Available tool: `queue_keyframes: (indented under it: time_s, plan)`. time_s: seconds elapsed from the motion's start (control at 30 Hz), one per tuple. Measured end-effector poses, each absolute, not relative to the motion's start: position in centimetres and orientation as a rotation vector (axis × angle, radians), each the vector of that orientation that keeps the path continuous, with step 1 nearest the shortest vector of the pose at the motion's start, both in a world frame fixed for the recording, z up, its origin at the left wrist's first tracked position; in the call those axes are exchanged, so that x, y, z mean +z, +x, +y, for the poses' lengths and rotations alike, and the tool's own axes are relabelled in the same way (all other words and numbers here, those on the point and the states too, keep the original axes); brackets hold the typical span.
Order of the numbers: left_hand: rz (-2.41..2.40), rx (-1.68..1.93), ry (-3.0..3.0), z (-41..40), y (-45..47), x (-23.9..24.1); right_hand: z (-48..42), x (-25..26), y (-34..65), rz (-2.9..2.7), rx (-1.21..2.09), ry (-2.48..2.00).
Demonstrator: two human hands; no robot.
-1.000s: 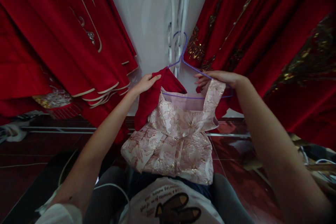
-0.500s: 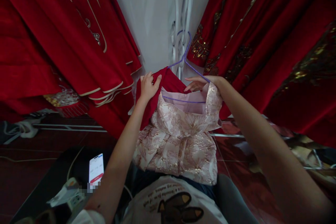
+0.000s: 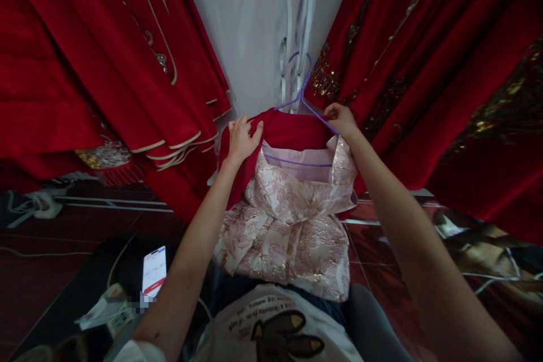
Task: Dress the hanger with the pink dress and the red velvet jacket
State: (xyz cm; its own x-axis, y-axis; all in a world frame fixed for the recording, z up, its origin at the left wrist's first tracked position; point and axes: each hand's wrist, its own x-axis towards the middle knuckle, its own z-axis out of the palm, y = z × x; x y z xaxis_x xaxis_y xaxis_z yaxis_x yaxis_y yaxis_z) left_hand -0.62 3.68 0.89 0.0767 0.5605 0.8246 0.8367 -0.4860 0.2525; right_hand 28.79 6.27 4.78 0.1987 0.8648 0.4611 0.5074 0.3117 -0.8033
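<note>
A purple wire hanger (image 3: 302,92) carries a pale pink-and-gold brocade dress (image 3: 292,237), which lies over my lap. Red cloth of a jacket-like garment (image 3: 297,129) stretches behind the dress's neckline, across the hanger's shoulders. My left hand (image 3: 245,138) grips this red garment at the left shoulder, thumb on top and fingers curled over the cloth. At the right shoulder, my right hand (image 3: 341,120) has its fingers bent together on the red cloth's upper edge, beside the hanger's arm; the fingertips are partly hidden.
Long red embroidered garments hang at the left (image 3: 139,68) and right (image 3: 407,68). Between them is a white panel (image 3: 237,22) with scrolled metalwork. A lit phone (image 3: 153,271) and a power strip (image 3: 121,317) lie at lower left. Crumpled bags (image 3: 487,260) sit at right.
My right hand has come out from inside the neckline, up and right to the hanger's right arm. The red cloth now spreads across behind the neckline. My left hand keeps its hold.
</note>
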Motion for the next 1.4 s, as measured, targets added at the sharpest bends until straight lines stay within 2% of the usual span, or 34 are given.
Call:
queue_keyframes:
  time_s: [0.2, 0.47, 0.53, 0.67, 0.8, 1.0, 1.2, 1.4]
  plan:
    - [-1.353, -1.276, -2.088, 3.9, -1.0, 0.9, 4.8, 5.1, 33.1, -1.237, 0.067, -1.475]
    - [-1.4, -1.245, -1.99, 3.0, 0.8, -0.6, -5.9, 7.6, 38.3, -1.386, -0.239, -1.681]
    - [-1.427, -1.237, -1.992, 2.7, 1.1, -0.7, -7.8, 7.5, 37.7, -1.557, -0.151, -1.737]
    - [-1.473, -1.243, -1.984, 2.0, 1.6, -0.8, -8.1, 5.3, 35.5, -1.769, 0.292, -1.583]
    - [-1.512, -1.246, -1.966, 0.4, 2.4, -0.8, -5.5, 2.2, 32.3, -1.563, 0.207, -1.401]
    - [-1.577, -1.22, -1.922, -1.6, 2.8, -0.2, -5.0, 0.7, 23.2, -1.694, 0.541, -1.025]
    - [-1.564, -1.247, -1.976, -1.9, 2.0, 0.3, -6.9, 0.2, 21.4, -1.742, 0.513, -1.044]
    - [-1.593, -1.359, -1.913, -3.9, 0.9, -0.8, -7.0, -0.8, 24.7, -1.797, 0.229, -1.29]
